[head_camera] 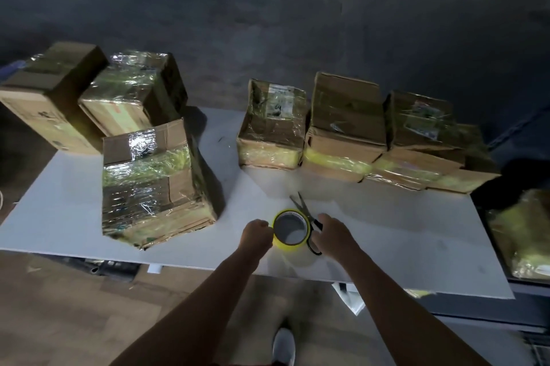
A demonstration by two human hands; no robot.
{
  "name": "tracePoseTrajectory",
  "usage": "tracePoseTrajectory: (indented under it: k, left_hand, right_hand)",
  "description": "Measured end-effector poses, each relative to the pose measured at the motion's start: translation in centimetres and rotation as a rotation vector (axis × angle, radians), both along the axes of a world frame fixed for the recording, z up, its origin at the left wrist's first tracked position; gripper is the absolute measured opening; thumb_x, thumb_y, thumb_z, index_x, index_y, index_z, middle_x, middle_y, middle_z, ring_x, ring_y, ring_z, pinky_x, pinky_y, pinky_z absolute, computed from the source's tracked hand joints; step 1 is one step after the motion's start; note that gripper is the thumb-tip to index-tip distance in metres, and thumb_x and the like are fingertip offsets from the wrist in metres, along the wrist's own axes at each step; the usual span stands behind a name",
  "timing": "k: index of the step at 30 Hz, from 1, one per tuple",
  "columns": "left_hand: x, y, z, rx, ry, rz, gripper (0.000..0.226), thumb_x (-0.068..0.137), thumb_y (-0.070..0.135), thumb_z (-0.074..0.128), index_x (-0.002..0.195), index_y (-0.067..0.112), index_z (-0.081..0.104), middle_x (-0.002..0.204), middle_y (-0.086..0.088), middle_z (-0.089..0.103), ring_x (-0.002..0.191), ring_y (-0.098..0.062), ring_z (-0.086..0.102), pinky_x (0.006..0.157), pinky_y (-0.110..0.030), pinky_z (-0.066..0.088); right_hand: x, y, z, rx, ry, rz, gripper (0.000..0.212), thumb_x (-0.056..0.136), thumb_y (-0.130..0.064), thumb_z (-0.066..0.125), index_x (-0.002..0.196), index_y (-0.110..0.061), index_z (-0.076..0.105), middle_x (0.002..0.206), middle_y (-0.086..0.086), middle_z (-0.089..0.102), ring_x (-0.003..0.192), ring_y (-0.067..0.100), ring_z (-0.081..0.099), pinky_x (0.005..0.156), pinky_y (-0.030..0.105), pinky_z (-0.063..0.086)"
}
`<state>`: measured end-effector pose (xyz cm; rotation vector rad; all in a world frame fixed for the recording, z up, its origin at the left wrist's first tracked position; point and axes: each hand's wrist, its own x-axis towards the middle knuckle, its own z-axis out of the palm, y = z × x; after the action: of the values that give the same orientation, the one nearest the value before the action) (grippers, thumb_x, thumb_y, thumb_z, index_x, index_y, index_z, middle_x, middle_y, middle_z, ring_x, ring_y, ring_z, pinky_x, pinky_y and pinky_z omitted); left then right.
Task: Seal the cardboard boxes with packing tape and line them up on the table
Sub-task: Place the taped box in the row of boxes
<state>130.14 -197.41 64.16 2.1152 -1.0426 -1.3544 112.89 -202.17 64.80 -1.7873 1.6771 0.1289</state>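
Left hand [257, 236]: fingers curled against the left wall of the tape roll [291, 231], holding it on the white table [401, 216].
Right hand [333, 234]: lies over the black handles of the scissors [302, 208], just right of the roll. I cannot tell whether it grips them.
Step, as I judge it: taking up the tools. Find the tape's free end first and keep the blades pointing away.
Tape roll: glossy yellow film on a hollow ring, hole upward.
Near box [154, 184]: beyond the left hand, to its left. The cardboard is creased and banded with crinkled shiny tape.
Row of boxes [345, 127]: beyond the right hand, side by side, taped, with dented corners.
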Motion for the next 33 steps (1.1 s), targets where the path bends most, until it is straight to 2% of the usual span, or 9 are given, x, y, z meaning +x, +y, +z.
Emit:
tracePoseTrajectory:
  k: [4, 11, 15, 18, 20, 24, 27, 30, 33]
  left_hand:
    - [0.4, 1.2, 2.2, -0.198, -0.181, 0.045, 0.027, 0.084, 0.004, 0.049, 0.103, 0.008, 0.068, 0.104, -0.007, 0.069, 0.097, -0.023, 0.062, 0.081, -0.027, 0.048]
    - [8.2, 3.6, 6.7, -0.800, -0.590, -0.115, 0.017, 0.077, -0.003, 0.059, 0.083, 0.011, 0.066, 0.081, -0.005, 0.064, 0.071, -0.021, 0.060, 0.057, -0.027, 0.046]
    - [15.5, 4.8, 7.4, -0.807, -0.821, -0.285, 0.020, 0.079, 0.016, 0.045, 0.082, 0.014, 0.065, 0.080, -0.004, 0.063, 0.079, -0.029, 0.058, 0.063, -0.038, 0.050]
    - [19.9, 6.0, 6.1, -0.754, -0.871, -0.333, 0.010, 0.077, 0.020, 0.069, 0.086, 0.016, 0.068, 0.087, -0.003, 0.063, 0.090, -0.028, 0.057, 0.069, -0.042, 0.054]
    - [22.2, 6.5, 4.8, -0.735, -0.863, -0.415, 0.027, 0.066, 0.022, 0.084, 0.089, 0.019, 0.069, 0.091, -0.001, 0.063, 0.094, -0.026, 0.053, 0.067, -0.041, 0.055]
    - [24.9, 6.5, 2.8, -0.800, -0.893, -0.608, 0.032, 0.075, 0.027, 0.073, 0.106, 0.025, 0.064, 0.099, 0.001, 0.062, 0.090, -0.026, 0.058, 0.066, -0.038, 0.052]
    - [24.8, 5.9, 2.7, -0.825, -0.920, -0.605, 0.026, 0.080, 0.027, 0.064, 0.105, 0.024, 0.059, 0.094, -0.001, 0.059, 0.083, -0.026, 0.057, 0.061, -0.039, 0.049]
    - [24.0, 5.4, 2.6, -0.748, -0.900, -0.639, 0.063, 0.059, 0.018, 0.085, 0.112, 0.024, 0.050, 0.092, -0.001, 0.055, 0.079, -0.024, 0.055, 0.059, -0.037, 0.049]
    - [23.5, 5.6, 3.0, -0.734, -0.761, -0.629, 0.069, 0.054, 0.019, 0.087, 0.113, 0.024, 0.052, 0.091, -0.001, 0.055, 0.078, -0.023, 0.056, 0.057, -0.034, 0.049]
  right_hand:
    - [2.2, -1.1, 1.1, -0.056, -0.077, 0.045, 0.033, 0.091, -0.014, 0.046, 0.121, -0.001, 0.052, 0.119, 0.022, 0.056, 0.104, 0.030, 0.052, 0.075, 0.028, 0.035]
    - [11.0, -1.3, 4.3, -0.138, -0.191, 0.178, 0.038, 0.094, -0.023, 0.045, 0.130, -0.012, 0.054, 0.134, 0.010, 0.055, 0.122, 0.026, 0.049, 0.100, 0.030, 0.038]
    - [16.7, -0.6, 6.7, -0.212, -0.305, 0.222, 0.026, 0.095, -0.019, 0.050, 0.111, -0.003, 0.064, 0.115, 0.016, 0.064, 0.108, 0.031, 0.058, 0.082, 0.029, 0.041]
    - [20.3, 0.1, 7.7, -0.184, -0.343, 0.164, 0.027, 0.096, -0.027, 0.050, 0.108, -0.007, 0.065, 0.107, 0.011, 0.067, 0.099, 0.027, 0.061, 0.079, 0.031, 0.045]
    - [22.2, 0.4, 7.8, -0.166, -0.319, 0.142, 0.029, 0.097, -0.033, 0.048, 0.103, -0.009, 0.064, 0.099, 0.009, 0.067, 0.093, 0.026, 0.062, 0.076, 0.033, 0.046]
    - [24.6, 1.1, 7.3, -0.129, -0.223, 0.093, 0.038, 0.096, -0.045, 0.044, 0.097, -0.010, 0.059, 0.089, 0.005, 0.063, 0.084, 0.024, 0.059, 0.073, 0.035, 0.046]
    - [25.8, 1.8, 5.9, -0.133, -0.128, 0.058, 0.044, 0.092, -0.046, 0.051, 0.115, -0.008, 0.056, 0.105, 0.008, 0.062, 0.097, 0.027, 0.060, 0.074, 0.032, 0.043]
    - [26.8, 2.7, 4.6, -0.175, -0.131, -0.046, 0.057, 0.086, -0.045, 0.064, 0.128, -0.009, 0.050, 0.121, 0.009, 0.060, 0.110, 0.027, 0.058, 0.087, 0.034, 0.047]
    - [26.9, 2.5, 5.0, -0.178, -0.177, -0.086, 0.049, 0.084, -0.034, 0.069, 0.122, -0.008, 0.053, 0.117, 0.009, 0.062, 0.107, 0.025, 0.058, 0.083, 0.028, 0.043]
